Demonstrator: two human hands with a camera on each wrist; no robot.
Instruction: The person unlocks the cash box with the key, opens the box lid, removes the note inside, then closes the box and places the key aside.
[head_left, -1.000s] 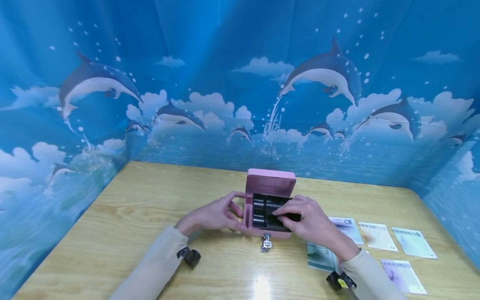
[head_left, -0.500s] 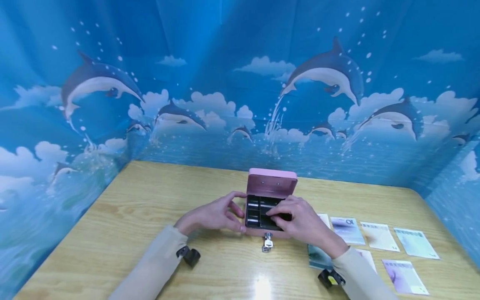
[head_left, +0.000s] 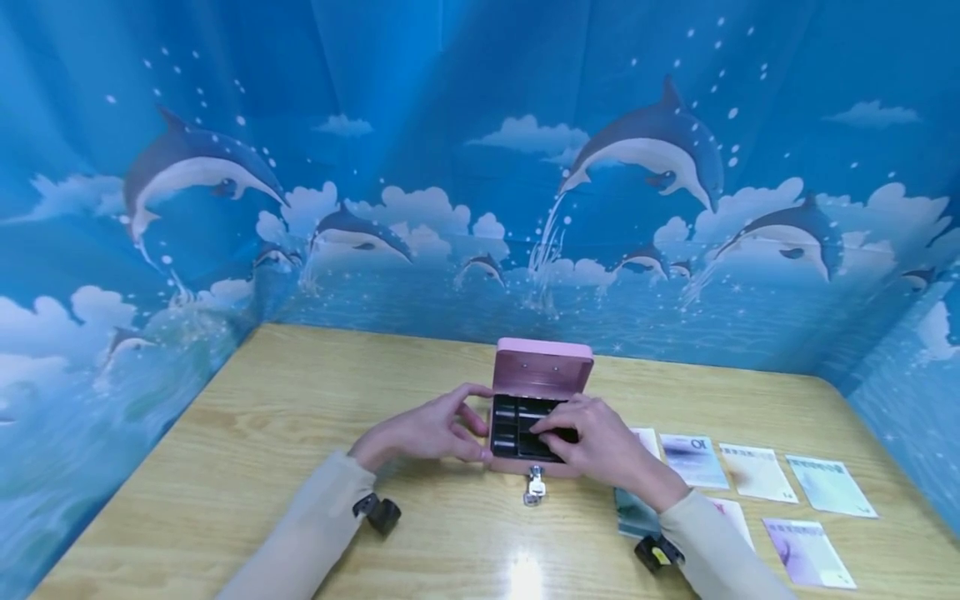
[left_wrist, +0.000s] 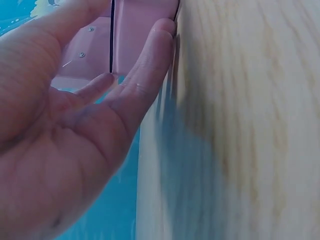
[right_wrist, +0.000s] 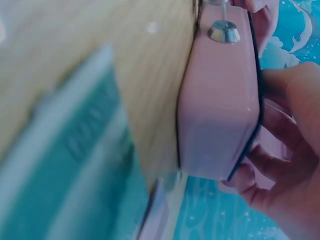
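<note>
A pink cash box (head_left: 517, 467) sits at the table's middle with its lid (head_left: 543, 371) raised and a key in its front lock. Inside it lies a black coin tray (head_left: 506, 423) with compartments. My left hand (head_left: 435, 427) is at the box's left side, thumb by the front corner and forefinger near the back; in the left wrist view its fairly straight fingers (left_wrist: 145, 70) touch the pink wall. Over the tray's right part, my right hand (head_left: 600, 437) pinches the tray with curled fingers, partly covering it. In the right wrist view those fingers (right_wrist: 270, 162) reach over the box's edge.
Several banknotes lie flat at the right, among them a blue-grey one marked 10 (head_left: 693, 460), a purple one (head_left: 808, 552) and a green one (head_left: 636, 512) partly under the right forearm. Keys (head_left: 534, 487) hang at the box front. A dolphin-printed curtain (head_left: 420, 275) stands behind the wooden table (head_left: 300, 400).
The right hand has moved slightly left with the black coin tray, which now lies lower and level inside the cash box. The left hand has stayed at the box's side.
</note>
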